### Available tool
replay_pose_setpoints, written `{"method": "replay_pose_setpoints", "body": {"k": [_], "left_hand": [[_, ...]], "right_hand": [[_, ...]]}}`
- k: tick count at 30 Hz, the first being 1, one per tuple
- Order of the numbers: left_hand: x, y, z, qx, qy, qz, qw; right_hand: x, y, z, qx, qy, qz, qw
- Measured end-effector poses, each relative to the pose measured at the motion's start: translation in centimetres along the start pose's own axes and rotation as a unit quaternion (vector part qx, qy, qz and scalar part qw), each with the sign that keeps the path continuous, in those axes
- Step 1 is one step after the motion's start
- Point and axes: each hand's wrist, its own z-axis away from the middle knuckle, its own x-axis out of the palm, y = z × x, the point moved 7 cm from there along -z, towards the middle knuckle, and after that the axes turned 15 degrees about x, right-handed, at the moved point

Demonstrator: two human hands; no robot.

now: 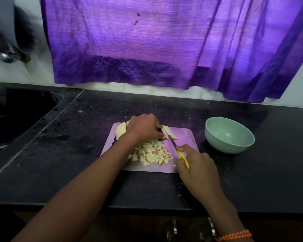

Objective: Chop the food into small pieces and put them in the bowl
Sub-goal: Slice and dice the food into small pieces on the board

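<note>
A pale cutting board (pixel 185 138) lies on the black counter. A heap of small pale chopped pieces (pixel 152 153) sits at its middle. My left hand (pixel 143 128) is curled over long pale slices (pixel 170 132) at the board's far side, holding them down; bigger uncut chunks (pixel 121 131) lie to its left. My right hand (pixel 196 165) grips a knife by its yellow handle (pixel 183 157), and the blade (pixel 171 141) points toward the slices beside my left fingertips. A light green bowl (pixel 229 135) stands to the right of the board with nothing visible inside.
A dark sink (pixel 16 119) is sunk into the counter at the left. A purple curtain (pixel 164 44) hangs over the wall behind the counter. The counter's front edge (pixel 147 206) runs below my arms.
</note>
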Motion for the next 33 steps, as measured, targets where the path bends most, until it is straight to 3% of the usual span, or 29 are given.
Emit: {"method": "replay_pose_setpoints", "body": {"k": [10,15,33], "left_hand": [[-0.1,0.0,-0.1,0.016,0.015,-0.03,0.999],[-0.9,-0.2,0.1,0.0,0.039,-0.011,0.999],[-1.1,0.2,0.4,-0.009,0.082,-0.051,0.995]], "right_hand": [[1.8,-2.7,-6.1,-0.009,0.0,-0.011,1.0],[1.8,-2.0,-5.7,-0.003,0.014,-0.054,0.998],[1.9,-2.7,-4.9,-0.02,0.001,-0.017,1.0]]}}
